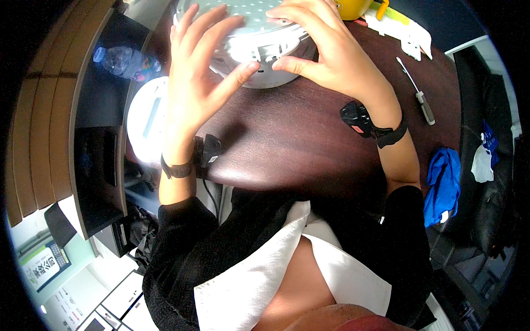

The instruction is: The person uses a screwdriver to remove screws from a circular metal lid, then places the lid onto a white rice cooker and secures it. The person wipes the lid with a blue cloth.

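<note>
A round white appliance (265, 78) stands at the far edge of the dark wooden table, cut off by the top of the view. Over it lies a translucent, dotted round lid (251, 15) with a white plastic rim; latch-like parts show at its front. My left hand (201, 69) grips the lid's left side, fingers spread over the top and thumb at the front rim. On the other side my right hand (331, 52) holds it likewise, its thumb tip facing the left one across a small gap. Some of the right fingers are cut off by the frame.
A screwdriver (422, 102) lies at the right, near a white-and-green flat piece (406, 36) and a yellow container (353, 8). Left are a water bottle (126, 62) and a round white panel (146, 121). Blue cloth (441, 185) hangs by the table's right edge.
</note>
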Demonstrator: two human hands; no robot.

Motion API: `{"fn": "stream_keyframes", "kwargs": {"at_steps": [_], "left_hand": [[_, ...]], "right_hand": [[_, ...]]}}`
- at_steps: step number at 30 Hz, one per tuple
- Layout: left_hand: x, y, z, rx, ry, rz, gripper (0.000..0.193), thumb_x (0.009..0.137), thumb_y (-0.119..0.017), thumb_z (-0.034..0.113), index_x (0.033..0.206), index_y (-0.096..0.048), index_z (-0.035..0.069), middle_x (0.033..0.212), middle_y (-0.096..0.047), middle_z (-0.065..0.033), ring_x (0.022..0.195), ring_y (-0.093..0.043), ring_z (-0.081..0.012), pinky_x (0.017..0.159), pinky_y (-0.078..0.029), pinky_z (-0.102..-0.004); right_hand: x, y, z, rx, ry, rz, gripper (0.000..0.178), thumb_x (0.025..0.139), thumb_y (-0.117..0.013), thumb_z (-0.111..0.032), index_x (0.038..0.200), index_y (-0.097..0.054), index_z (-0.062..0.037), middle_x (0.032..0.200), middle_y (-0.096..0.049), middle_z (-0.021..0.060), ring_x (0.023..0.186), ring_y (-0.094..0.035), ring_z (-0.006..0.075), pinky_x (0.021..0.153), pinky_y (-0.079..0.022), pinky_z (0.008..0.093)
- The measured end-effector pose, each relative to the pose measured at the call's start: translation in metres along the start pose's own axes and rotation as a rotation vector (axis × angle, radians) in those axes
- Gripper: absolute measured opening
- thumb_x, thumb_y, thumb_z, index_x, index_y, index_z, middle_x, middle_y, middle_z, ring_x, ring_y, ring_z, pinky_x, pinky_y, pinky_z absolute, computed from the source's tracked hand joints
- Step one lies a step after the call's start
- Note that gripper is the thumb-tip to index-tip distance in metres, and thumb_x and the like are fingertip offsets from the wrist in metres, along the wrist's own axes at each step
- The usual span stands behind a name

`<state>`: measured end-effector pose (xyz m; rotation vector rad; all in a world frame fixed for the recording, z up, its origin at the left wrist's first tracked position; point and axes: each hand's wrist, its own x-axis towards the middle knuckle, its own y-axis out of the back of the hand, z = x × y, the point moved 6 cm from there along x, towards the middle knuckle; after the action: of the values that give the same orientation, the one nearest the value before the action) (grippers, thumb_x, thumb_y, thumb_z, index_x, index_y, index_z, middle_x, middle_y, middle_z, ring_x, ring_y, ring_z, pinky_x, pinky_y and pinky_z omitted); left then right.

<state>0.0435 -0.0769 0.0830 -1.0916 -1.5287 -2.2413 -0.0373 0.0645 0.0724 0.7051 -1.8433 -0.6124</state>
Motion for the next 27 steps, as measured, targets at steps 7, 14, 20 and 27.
{"fn": "stream_keyframes", "kwargs": {"at_steps": [7,14,20,27], "left_hand": [[-0.001,0.001,-0.005,0.023,0.051,-0.045,0.053,0.074,-0.073,0.028,0.119,-0.059,0.005,0.131,-0.051,-0.0161,0.132,-0.035,-0.0369,0.108,-0.028,-0.0498],[-0.001,0.000,-0.007,0.017,0.062,-0.083,0.055,0.075,-0.069,0.032,0.120,-0.056,0.002,0.133,-0.046,-0.0205,0.133,-0.030,-0.0390,0.109,-0.023,-0.0542],[0.000,-0.002,-0.009,0.040,-0.034,-0.051,0.055,0.076,-0.066,0.033,0.119,-0.056,0.000,0.131,-0.046,-0.0216,0.131,-0.032,-0.0392,0.108,-0.024,-0.0540],[0.003,0.001,-0.006,0.037,0.001,-0.081,0.054,0.076,-0.065,0.033,0.118,-0.056,0.000,0.130,-0.047,-0.0215,0.129,-0.034,-0.0392,0.108,-0.025,-0.0538]], "right_hand": [[0.001,-0.005,-0.003,-0.042,-0.003,0.006,0.065,0.075,-0.075,-0.035,0.120,-0.047,0.0019,0.119,-0.040,0.0201,0.120,-0.035,0.0359,0.105,-0.029,0.0491],[0.001,-0.012,-0.005,-0.132,-0.011,0.006,0.065,0.079,-0.070,-0.039,0.122,-0.045,0.0023,0.120,-0.039,0.0209,0.121,-0.034,0.0369,0.106,-0.027,0.0512],[0.001,-0.015,-0.008,-0.216,-0.006,0.025,0.065,0.082,-0.066,-0.042,0.122,-0.044,0.0034,0.122,-0.038,0.0224,0.121,-0.033,0.0390,0.106,-0.026,0.0531],[0.003,-0.006,-0.009,-0.159,0.017,0.018,0.046,0.088,-0.058,-0.035,0.117,-0.050,0.0010,0.116,-0.045,0.0207,0.119,-0.039,0.0364,0.106,-0.029,0.0497]]}}
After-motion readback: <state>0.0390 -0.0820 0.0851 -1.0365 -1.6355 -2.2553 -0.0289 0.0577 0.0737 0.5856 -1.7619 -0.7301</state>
